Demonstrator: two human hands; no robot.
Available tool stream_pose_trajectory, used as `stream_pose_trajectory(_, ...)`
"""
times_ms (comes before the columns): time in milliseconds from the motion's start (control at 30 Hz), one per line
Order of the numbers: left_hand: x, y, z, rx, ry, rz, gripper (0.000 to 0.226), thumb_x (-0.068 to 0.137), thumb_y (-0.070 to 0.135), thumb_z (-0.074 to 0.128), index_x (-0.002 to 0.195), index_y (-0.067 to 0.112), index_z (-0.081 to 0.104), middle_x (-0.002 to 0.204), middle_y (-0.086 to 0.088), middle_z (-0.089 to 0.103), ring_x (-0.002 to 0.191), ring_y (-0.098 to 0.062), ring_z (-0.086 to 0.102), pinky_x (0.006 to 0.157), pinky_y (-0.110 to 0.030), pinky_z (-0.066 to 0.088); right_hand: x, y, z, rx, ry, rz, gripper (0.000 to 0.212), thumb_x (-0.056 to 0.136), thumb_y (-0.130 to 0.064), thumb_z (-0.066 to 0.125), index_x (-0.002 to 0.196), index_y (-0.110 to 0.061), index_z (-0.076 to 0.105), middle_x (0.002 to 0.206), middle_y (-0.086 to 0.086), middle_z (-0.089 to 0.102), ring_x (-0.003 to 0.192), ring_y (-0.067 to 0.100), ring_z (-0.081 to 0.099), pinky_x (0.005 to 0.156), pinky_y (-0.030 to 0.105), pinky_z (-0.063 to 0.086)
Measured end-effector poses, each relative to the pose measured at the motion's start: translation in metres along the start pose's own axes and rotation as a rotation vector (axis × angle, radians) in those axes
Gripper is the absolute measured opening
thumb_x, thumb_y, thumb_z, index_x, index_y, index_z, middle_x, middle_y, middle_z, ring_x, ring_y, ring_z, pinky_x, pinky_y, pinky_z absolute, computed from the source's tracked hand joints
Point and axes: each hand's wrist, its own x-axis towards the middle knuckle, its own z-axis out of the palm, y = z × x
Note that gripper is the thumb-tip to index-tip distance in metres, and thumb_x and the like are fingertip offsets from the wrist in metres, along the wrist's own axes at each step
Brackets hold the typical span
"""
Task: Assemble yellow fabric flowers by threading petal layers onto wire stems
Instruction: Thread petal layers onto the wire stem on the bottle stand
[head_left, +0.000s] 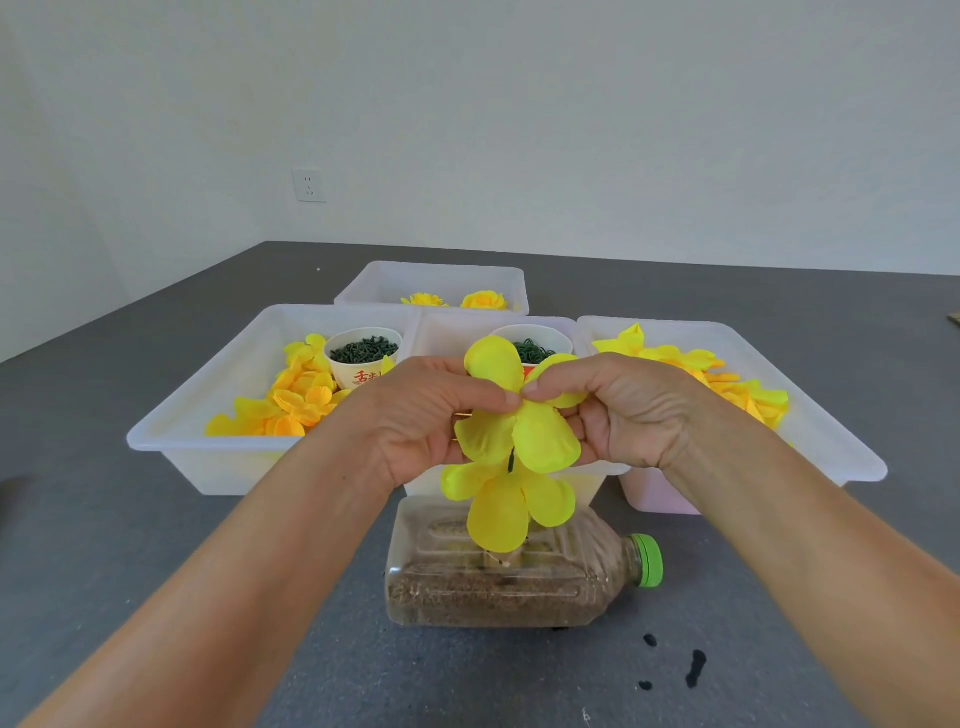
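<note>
Both hands meet at a yellow petal layer (524, 431) held up over the table's middle. My left hand (421, 415) pinches it from the left and my right hand (628, 410) from the right, thumbs nearly touching at its centre. A short dark piece of stem (511, 461) shows just under this layer. Below hangs a second yellow petal layer (506, 501), over a plastic bottle (498, 582) that lies on its side, partly filled with brown grains, green cap to the right. The stem's lower part is hidden by petals.
Several translucent white bins stand behind the hands: a left bin (208, 415) with yellow petals and a paper cup (363, 358) of green pieces, a middle bin with another cup (540, 345), a right bin (810, 410) of petals, a far bin (436, 280) with finished flowers. Black stains (693, 667) mark the grey table.
</note>
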Motion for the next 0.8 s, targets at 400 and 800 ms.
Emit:
stream_pose_trajectory(400,-0.002,0.001,0.000,-0.056,-0.020,0.033,0.014,0.067,0.004,0.067,0.080,0.009,0.068,0.071,-0.005,0.071,0.059,-0.016,0.067,0.058,-0.031,0.058,-0.003,-0.004,0.001,0.013,0.056,-0.031,0.036,0.054,-0.015,0.067,0.090,-0.011,0.065,0.084,0.010,0.069,0.075,0.024,0.064,0.086,0.044,0.049)
stream_pose_trajectory(800,-0.003,-0.009,-0.003,-0.203,0.027,-0.060,0.014,0.090,0.011,0.051,0.083,0.010,0.063,0.064,-0.006,0.063,0.049,-0.017,0.058,0.045,-0.024,0.050,-0.002,0.002,-0.002,0.138,0.044,0.025,0.020,0.063,-0.013,0.066,0.083,-0.015,0.064,0.071,0.003,0.070,0.060,0.014,0.066,0.070,0.030,0.051)
